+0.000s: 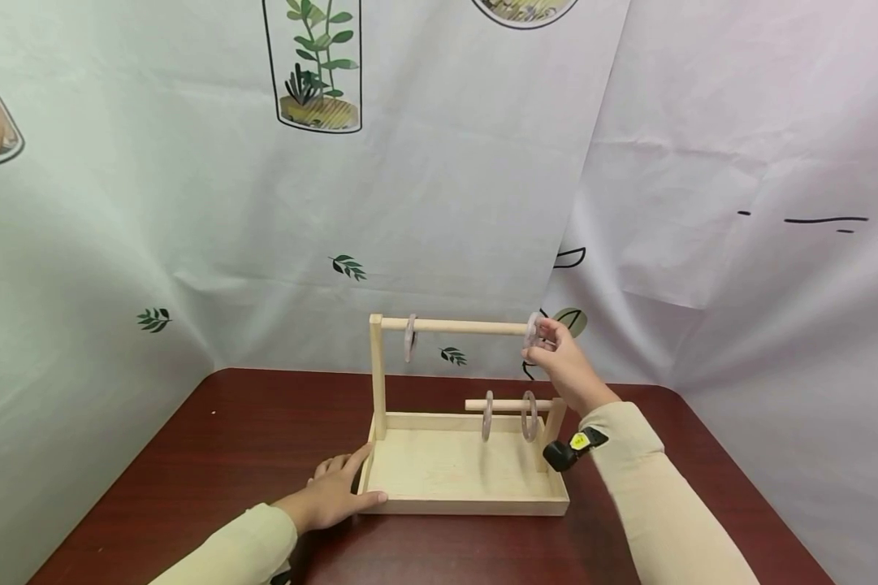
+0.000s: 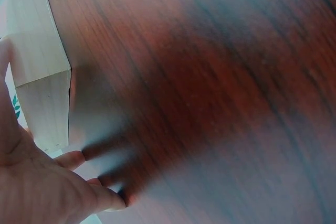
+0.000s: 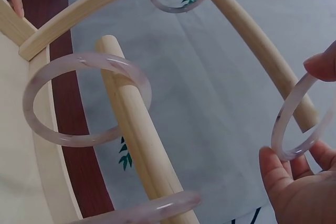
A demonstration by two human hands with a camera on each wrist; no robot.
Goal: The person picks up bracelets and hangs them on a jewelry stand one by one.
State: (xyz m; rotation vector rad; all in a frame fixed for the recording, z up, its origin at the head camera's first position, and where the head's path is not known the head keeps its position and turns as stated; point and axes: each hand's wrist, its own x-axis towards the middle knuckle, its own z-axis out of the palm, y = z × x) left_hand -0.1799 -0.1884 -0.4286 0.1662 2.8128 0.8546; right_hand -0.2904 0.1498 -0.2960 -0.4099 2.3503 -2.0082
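My right hand (image 1: 566, 361) pinches a pale lilac, marbled bangle (image 3: 286, 124) between thumb and fingers. That bangle is right at the free end of the upper wooden rod (image 1: 468, 327), the rod's tip showing within the ring in the right wrist view. Another bangle (image 1: 410, 338) hangs on this rod near its post. Two more, a bangle (image 1: 487, 416) and a second bangle (image 1: 529, 416), hang on the shorter lower rod (image 3: 142, 135). With fingers extended, my left hand (image 1: 332, 491) rests against the left side of the wooden tray base (image 1: 464, 507), its thumb at the front corner.
The stand's tall post (image 1: 378, 382) rises at the tray's back left, and a short post (image 1: 554, 426) at its right. Everything stands on a dark red wooden table (image 1: 263, 422). A white printed cloth (image 1: 446, 203) hangs behind and beside it.
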